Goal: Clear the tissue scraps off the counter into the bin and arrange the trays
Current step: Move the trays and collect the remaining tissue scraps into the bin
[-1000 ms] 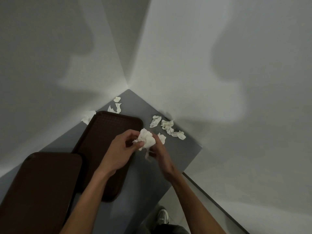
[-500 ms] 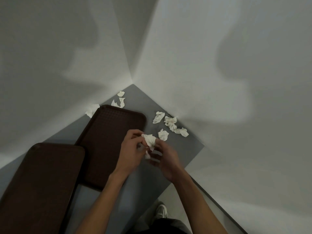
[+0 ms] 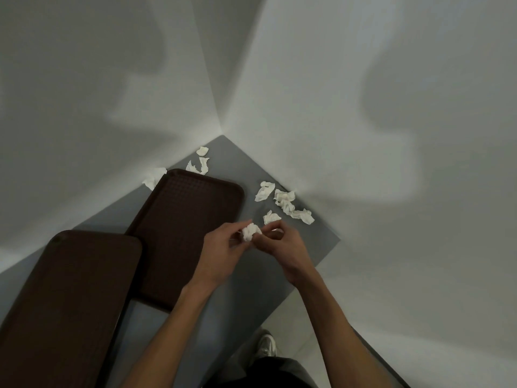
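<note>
Pinching a crumpled tissue wad point(image 3: 249, 232) between them, the left hand point(image 3: 221, 254) and the right hand point(image 3: 286, 247) meet over the grey counter point(image 3: 313, 247); the left hand's thumb and fingers close on the wad's left side, and the right hand's curled fingers close on its right side, so both grasp the same wad; whether the wad touches the counter I cannot tell. Just beyond the grip and slightly to its right, a small scrap point(image 3: 270, 217) lies on the counter; farther beyond runs a long twisted strip point(image 3: 292, 207), with a folded scrap point(image 3: 264, 190) beside it on the left. Left of the grip a textured brown tray point(image 3: 179, 219) lies flat, the left wrist over its near right part; farther left and nearer the person, a second brown tray point(image 3: 70, 298) overlaps its left corner. Well beyond the grip, past the far edge of the textured brown tray, sit the corner scraps point(image 3: 201, 165); a wall scrap point(image 3: 153, 176) lies at its far left corner, against the wall. Nearer than the grip, past the counter's edge, a shoe point(image 3: 265, 345) shows on the floor.
</note>
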Tool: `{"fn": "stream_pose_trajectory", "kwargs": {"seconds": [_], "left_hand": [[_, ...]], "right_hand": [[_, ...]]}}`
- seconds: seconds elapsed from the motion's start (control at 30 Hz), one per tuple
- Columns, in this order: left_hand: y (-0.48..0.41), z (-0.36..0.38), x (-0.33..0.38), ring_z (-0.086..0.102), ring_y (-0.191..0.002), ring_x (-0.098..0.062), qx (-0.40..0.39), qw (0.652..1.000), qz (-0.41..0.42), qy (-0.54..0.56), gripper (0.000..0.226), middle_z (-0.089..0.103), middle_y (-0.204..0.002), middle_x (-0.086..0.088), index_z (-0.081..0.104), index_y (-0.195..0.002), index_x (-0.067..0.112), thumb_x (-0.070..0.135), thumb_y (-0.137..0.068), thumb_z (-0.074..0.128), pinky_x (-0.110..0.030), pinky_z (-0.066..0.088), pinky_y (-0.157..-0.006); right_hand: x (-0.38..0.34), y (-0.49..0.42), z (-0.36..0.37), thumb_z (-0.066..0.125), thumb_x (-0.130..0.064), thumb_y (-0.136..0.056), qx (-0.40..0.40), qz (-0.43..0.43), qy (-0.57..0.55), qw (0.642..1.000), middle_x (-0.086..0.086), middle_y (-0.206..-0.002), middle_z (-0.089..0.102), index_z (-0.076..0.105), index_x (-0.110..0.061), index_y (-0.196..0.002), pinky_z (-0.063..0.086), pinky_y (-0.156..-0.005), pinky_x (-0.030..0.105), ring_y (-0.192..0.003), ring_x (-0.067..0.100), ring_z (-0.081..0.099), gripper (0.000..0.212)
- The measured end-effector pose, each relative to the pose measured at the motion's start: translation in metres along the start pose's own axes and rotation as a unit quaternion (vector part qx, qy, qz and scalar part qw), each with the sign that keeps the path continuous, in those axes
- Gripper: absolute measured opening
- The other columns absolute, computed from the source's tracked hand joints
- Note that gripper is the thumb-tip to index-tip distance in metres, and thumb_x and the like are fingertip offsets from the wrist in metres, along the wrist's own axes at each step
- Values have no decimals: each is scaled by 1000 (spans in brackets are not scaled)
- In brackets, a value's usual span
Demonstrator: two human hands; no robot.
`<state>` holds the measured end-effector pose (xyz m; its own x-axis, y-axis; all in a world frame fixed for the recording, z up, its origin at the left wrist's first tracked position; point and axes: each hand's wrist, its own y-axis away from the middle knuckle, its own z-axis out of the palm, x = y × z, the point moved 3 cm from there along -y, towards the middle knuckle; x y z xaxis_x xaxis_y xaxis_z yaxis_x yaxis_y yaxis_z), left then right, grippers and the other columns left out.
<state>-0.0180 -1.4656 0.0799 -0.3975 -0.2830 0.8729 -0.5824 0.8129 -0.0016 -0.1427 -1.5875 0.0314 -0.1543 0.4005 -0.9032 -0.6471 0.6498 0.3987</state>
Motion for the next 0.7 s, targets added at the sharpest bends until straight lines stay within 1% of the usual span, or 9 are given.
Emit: {"fn": "stream_pose_trajectory", "kwargs": {"seconds": [0.1, 0.13, 0.2, 0.27, 0.33, 0.4, 0.53, 0.63, 0.7], "left_hand": [[1, -12, -5, 69, -102, 4, 32, 998, 4, -57, 39, 76, -112, 10, 76, -124, 22, 15, -86, 83, -11, 52, -90], [3, -16, -8, 68, -101, 6, 40, 997, -2, -70, 35, 77, -110, 11, 77, -122, 22, 17, -88, 82, -7, 49, -87], [9, -24, -13, 68, -99, 5, 52, 995, -19, -79, 29, 76, -107, 13, 77, -120, 23, 19, -91, 78, -3, 46, -84], [20, -31, -18, 68, -98, 2, 62, 995, -28, -80, 26, 75, -106, 15, 76, -119, 26, 20, -94, 75, -5, 47, -83], [33, -40, -22, 67, -98, 4, 78, 993, -30, -86, 24, 74, -107, 16, 74, -119, 26, 21, -96, 73, -6, 47, -85], [49, -53, -30, 66, -98, 7, 106, 989, -33, -98, 23, 73, -109, 12, 74, -119, 24, 21, -96, 73, -10, 48, -87], [93, -85, -44, 70, -97, -7, 167, 981, -68, -76, 26, 73, -109, 3, 73, -121, 20, 21, -95, 75, -34, 57, -90], [140, -113, -51, 70, -98, -6, 190, 975, -97, -57, 26, 72, -109, 6, 74, -121, 26, 18, -96, 73, -34, 57, -91], [181, -134, -55, 70, -100, -6, 200, 972, -112, -47, 27, 71, -110, 9, 75, -118, 33, 18, -95, 72, -30, 56, -91]], "right_hand": [[-9, -10, -2, 83, -26, -89, -53, -19, 90, 994, 7, -93, 80, 76, -18, -94, 62, -89, 44, -84, 17, 73, 12], [-12, -17, -3, 80, -30, -90, -39, -48, 159, 985, 1, -93, 80, 77, -23, -93, 61, -89, 42, -84, 14, 73, 8], [-14, -34, -5, 72, -28, -94, 47, -125, 342, 930, -7, -103, 78, 75, -28, -98, 57, -89, 36, -95, 13, 72, 5], [-4, -53, -3, 59, -20, -100, 92, -152, 491, 853, 5, -131, 68, 69, -21, -118, 52, -97, 42, -120, 30, 61, 21], [19, -70, 1, 50, -10, -102, 60, -119, 590, 797, 11, -156, 47, 61, -16, -137, 48, -107, 52, -140, 40, 43, 37], [45, -79, 5, 42, -1, -103, 26, -90, 637, 766, 14, -158, 43, 54, -8, -145, 46, -110, 49, -139, 41, 43, 44], [72, -59, 21, 39, -14, -108, 37, -103, 598, 794, 14, -133, 55, 61, -9, -130, 44, -91, 38, -121, 36, 55, 32], [81, -31, 48, 55, -5, -103, 47, -99, 532, 839, 17, -118, 68, 72, -7, -118, 49, -92, 41, -113, 39, 64, 23], [84, 2, 79, 65, -12, -98, 52, -133, 508, 849, 8, -101, 74, 77, -16, -108, 51, -86, 39, -104, 37, 70, 17]]}}
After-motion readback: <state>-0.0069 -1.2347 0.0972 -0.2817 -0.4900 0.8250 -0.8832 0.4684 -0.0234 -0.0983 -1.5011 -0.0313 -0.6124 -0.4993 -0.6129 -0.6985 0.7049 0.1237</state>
